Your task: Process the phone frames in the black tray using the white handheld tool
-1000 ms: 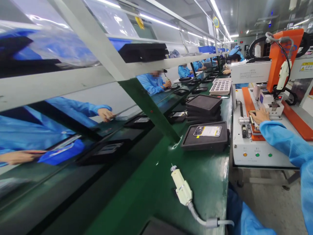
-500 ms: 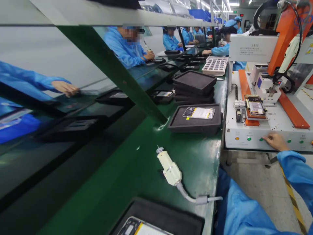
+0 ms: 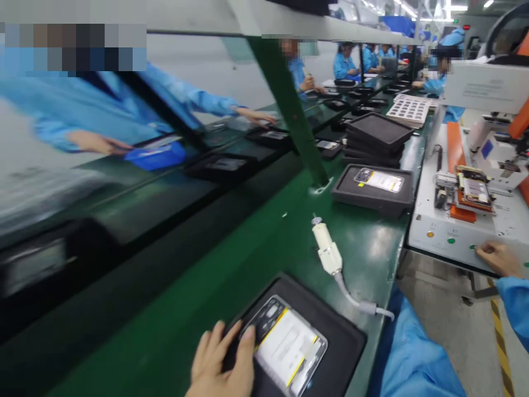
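Observation:
My left hand [image 3: 221, 361] rests at the bottom of the view, fingers stretched flat over the near left edge of a black foam tray [image 3: 343, 342]. In that tray lies an open phone body [image 3: 285, 344] with a white and yellow label. My right hand [image 3: 498, 258] is at the right, fingers curled, touching the front panel of a white screw machine [image 3: 458, 229] beside its green buttons [image 3: 451, 240]. A phone [image 3: 475, 190] sits in the machine's orange fixture.
A cream electric screwdriver [image 3: 326, 251] with a grey cable lies on the green bench. Beyond it sit another tray holding a phone [image 3: 378, 182] and a stack of black trays [image 3: 378, 135]. Workers in blue coats line the conveyor behind a slanted green post [image 3: 289, 110].
The view has swung down and left. My left hand has come into view on the near tray. My right hand left the phone in the fixture and now stays at the machine's button panel.

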A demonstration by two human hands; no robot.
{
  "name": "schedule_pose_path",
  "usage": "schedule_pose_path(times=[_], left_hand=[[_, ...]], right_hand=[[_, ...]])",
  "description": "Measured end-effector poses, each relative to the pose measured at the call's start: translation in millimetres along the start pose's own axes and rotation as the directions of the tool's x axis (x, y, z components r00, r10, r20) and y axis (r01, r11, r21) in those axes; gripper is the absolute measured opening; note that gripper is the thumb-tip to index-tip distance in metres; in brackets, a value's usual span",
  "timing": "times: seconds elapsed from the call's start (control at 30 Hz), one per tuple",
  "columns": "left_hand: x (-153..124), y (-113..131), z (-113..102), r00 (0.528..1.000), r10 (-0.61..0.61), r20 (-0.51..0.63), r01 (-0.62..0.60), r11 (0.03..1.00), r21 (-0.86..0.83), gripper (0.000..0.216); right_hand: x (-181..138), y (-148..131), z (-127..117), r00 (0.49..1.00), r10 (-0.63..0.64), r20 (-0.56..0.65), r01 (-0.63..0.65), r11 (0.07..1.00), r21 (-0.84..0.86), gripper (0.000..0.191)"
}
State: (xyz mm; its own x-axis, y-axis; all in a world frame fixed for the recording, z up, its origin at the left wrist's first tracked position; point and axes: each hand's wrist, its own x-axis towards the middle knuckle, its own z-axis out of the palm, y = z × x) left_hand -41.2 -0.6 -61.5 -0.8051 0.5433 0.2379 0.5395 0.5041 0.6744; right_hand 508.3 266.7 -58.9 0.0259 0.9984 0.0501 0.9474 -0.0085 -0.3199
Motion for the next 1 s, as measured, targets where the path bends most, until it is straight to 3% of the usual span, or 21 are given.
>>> schedule_pose_path(times=[0.07, 0.13, 0.2, 0.23, 0.3, 0.4, 0.5, 0.57, 0.63, 0.7, 0.8, 0.87, 0.9, 0.93, 1.0], left_hand=[[-3, 10, -1, 1.000, 0.021, -0.017, -0.021, 0.999, -0.032, 0.054], [-4, 12, -1, 0.997, 0.063, -0.031, -0.065, 0.997, -0.051, 0.048], [-4, 10, 1, 0.995, 0.083, -0.056, -0.087, 0.994, -0.072, 0.040], [-4, 8, 1, 0.994, 0.083, -0.070, -0.089, 0.992, -0.088, 0.037], [-5, 6, 2, 0.993, 0.069, -0.091, -0.080, 0.989, -0.124, 0.032], [-8, 7, 4, 0.994, 0.042, -0.103, -0.058, 0.986, -0.159, 0.030], [-10, 8, 5, 0.993, 0.024, -0.115, -0.043, 0.985, -0.164, 0.028], [-10, 8, 5, 0.993, 0.012, -0.121, -0.032, 0.985, -0.169, 0.029], [-10, 9, 5, 0.992, 0.000, -0.125, -0.022, 0.984, -0.176, 0.030], [-10, 11, 4, 0.992, -0.010, -0.125, -0.013, 0.983, -0.185, 0.029], [-10, 13, 3, 0.992, -0.028, -0.124, 0.002, 0.980, -0.200, 0.028], [-10, 14, 3, 0.992, -0.041, -0.119, 0.015, 0.977, -0.211, 0.027], [-9, 14, 4, 0.992, -0.048, -0.116, 0.022, 0.976, -0.217, 0.026], [-9, 15, 4, 0.992, -0.055, -0.112, 0.029, 0.975, -0.222, 0.026], [-7, 17, 4, 0.992, -0.072, -0.102, 0.047, 0.972, -0.231, 0.027]], right_hand=[[2, 6, 3, 0.999, -0.019, -0.026, 0.018, 0.999, -0.036, 0.043], [9, -3, 7, 0.990, -0.115, -0.081, 0.111, 0.992, -0.053, 0.043], [17, -36, 11, 0.939, -0.310, -0.146, 0.307, 0.951, -0.044, 0.043], [21, -62, 13, 0.886, -0.433, -0.166, 0.432, 0.901, -0.040, 0.042], [25, -130, 20, 0.723, -0.677, -0.141, 0.677, 0.734, -0.051, 0.040], [25, -245, 36, 0.386, -0.922, -0.032, 0.911, 0.386, -0.145, 0.035], [21, -343, 56, 0.045, -0.993, 0.111, 0.963, 0.013, -0.271, 0.059], [19, -388, 69, -0.150, -0.962, 0.226, 0.940, -0.210, -0.270, 0.064], [19, -415, 79, -0.292, -0.905, 0.310, 0.909, -0.363, -0.203, 0.050], [22, -425, 86, -0.367, -0.868, 0.336, 0.896, -0.427, -0.124, 0.035], [22, -412, 90, -0.384, -0.898, 0.215, 0.918, -0.396, -0.013, 0.028], [16, -390, 86, -0.322, -0.944, 0.069, 0.945, -0.315, 0.089, 0.025], [12, -378, 81, -0.249, -0.968, 0.002, 0.959, -0.246, 0.139, 0.024], [6, -364, 75, -0.144, -0.988, -0.058, 0.972, -0.152, 0.178, 0.024], [-8, -340, 60, 0.130, -0.981, -0.143, 0.972, 0.097, 0.216, 0.028]])
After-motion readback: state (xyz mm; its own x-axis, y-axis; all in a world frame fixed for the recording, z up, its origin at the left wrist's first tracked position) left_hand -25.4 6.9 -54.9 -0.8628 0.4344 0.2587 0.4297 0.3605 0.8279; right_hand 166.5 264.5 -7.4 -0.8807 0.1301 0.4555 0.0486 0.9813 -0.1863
